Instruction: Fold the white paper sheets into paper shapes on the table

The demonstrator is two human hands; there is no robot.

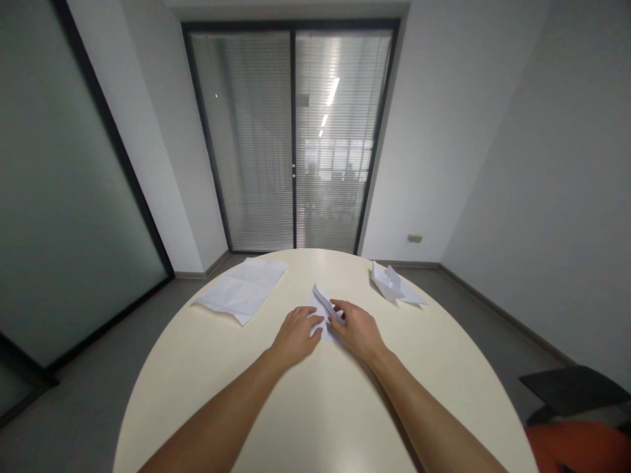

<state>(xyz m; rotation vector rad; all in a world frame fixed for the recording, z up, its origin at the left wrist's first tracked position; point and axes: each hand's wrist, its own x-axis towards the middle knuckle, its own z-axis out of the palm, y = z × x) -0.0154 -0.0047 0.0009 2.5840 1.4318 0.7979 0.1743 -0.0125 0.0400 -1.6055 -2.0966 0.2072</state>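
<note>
A partly folded sheet of white paper (320,299) lies near the middle of the round table, with one flap standing up along its right side. My left hand (296,334) rests at the left edge of this paper, its fingers apart and the fingertips touching the sheet. On the other side, my right hand (359,327) pinches the raised flap between thumb and fingers. Both hands cover the lower part of the paper.
A creased flat white sheet (244,289) lies at the table's far left. Folded white paper (392,284) sits at the far right. The cream round table (315,414) curves away on both sides. A black and red chair (579,447) stands at lower right.
</note>
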